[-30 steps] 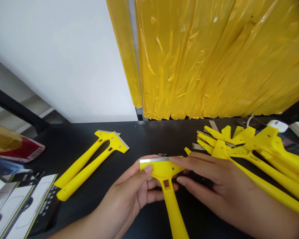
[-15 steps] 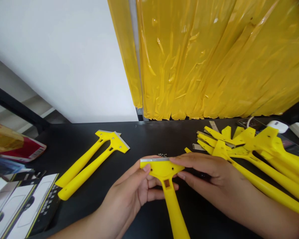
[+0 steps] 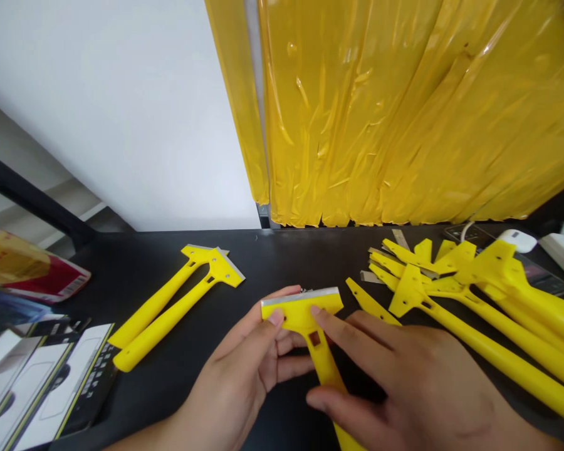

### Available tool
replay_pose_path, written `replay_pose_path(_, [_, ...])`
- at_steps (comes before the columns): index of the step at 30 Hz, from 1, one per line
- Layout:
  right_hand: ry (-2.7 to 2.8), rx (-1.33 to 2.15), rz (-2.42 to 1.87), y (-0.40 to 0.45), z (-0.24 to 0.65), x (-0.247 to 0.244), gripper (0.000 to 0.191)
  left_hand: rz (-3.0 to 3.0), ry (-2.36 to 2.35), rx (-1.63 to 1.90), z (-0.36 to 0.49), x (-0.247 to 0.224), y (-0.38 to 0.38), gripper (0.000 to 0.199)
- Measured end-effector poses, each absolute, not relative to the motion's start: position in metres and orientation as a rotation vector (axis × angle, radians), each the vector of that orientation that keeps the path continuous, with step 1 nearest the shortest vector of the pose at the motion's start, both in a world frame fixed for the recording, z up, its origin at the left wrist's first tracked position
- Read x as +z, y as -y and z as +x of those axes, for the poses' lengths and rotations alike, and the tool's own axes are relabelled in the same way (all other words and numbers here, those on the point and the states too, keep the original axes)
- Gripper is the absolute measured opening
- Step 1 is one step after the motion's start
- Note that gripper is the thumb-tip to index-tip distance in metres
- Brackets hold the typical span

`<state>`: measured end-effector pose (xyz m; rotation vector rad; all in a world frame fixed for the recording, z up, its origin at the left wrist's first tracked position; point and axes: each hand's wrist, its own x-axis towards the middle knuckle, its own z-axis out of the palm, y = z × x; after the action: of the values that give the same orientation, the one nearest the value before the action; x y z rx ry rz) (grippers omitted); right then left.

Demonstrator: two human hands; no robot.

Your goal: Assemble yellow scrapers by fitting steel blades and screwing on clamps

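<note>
A yellow scraper with a metal blade along its top edge stands upright in front of me. My left hand grips the left end of its head, thumb in front and fingers behind. My right hand is spread, its index fingertip against the front of the head and its thumb beside the handle. That index finger covers part of the head, including the right-hand hole. Small screws show just behind the blade, mostly hidden. Right of the head lies a loose yellow cover plate.
Two bladed yellow scrapers lie at left on the black table. Yellow handles and plates are heaped at right, near a white charger. White-and-black boxes and a red-gold package sit at far left.
My right hand has come off the right end of the scraper's head and moved down toward its front and handle. The head has tilted slightly, its right end higher.
</note>
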<state>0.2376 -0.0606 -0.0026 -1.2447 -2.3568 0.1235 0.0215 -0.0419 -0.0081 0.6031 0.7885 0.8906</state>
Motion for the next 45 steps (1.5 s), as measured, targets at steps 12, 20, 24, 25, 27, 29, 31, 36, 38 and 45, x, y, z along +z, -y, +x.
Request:
replay_pose_path(12, [2.393, -0.399, -1.222, 0.081, 0.23, 0.008, 0.015, 0.642, -0.8, 0.854, 0.053, 0.01, 0.071, 0.063])
replay_pose_path(20, [1.859, 0.3, -1.367, 0.064, 0.24, 0.017, 0.028, 0.787, -0.938, 1.122, 0.057, -0.001, 0.07, 0.074])
replay_pose_path(24, [1.391, 1.165, -1.24, 0.057, 0.232, 0.005, 0.025, 0.739, -0.771, 1.012, 0.058, -0.016, 0.066, 0.059])
replay_pose_path(25, [1.292, 1.305, -1.184, 0.056, 0.229, 0.001, 0.025, 0.74, -0.734, 1.003, 0.058, -0.016, 0.064, 0.053])
replay_pose_path(27, [1.153, 1.495, -1.114, 0.056, 0.224, -0.005, 0.026, 0.738, -0.723, 1.009, 0.056, -0.013, 0.061, 0.042])
replay_pose_path(29, [1.121, 1.615, -1.095, 0.054, 0.224, -0.007, 0.026, 0.759, -0.751, 0.97, 0.052, -0.008, 0.056, 0.036])
replay_pose_path(31, [1.163, 1.647, -1.126, 0.051, 0.227, -0.005, 0.026, 0.791, -0.773, 0.918, 0.047, -0.004, 0.051, 0.034])
replay_pose_path(36, [1.305, 1.486, -1.279, 0.039, 0.242, 0.0, 0.028, 0.802, -0.761, 0.82, 0.037, -0.005, 0.04, 0.031])
replay_pose_path(38, [1.372, 1.456, -1.331, 0.035, 0.247, -0.002, 0.026, 0.787, -0.765, 0.81, 0.035, -0.007, 0.038, 0.029])
replay_pose_path(45, [1.298, 1.637, -1.419, 0.034, 0.25, 0.0, 0.03, 0.749, -0.758, 0.795, 0.033, -0.018, 0.039, 0.031])
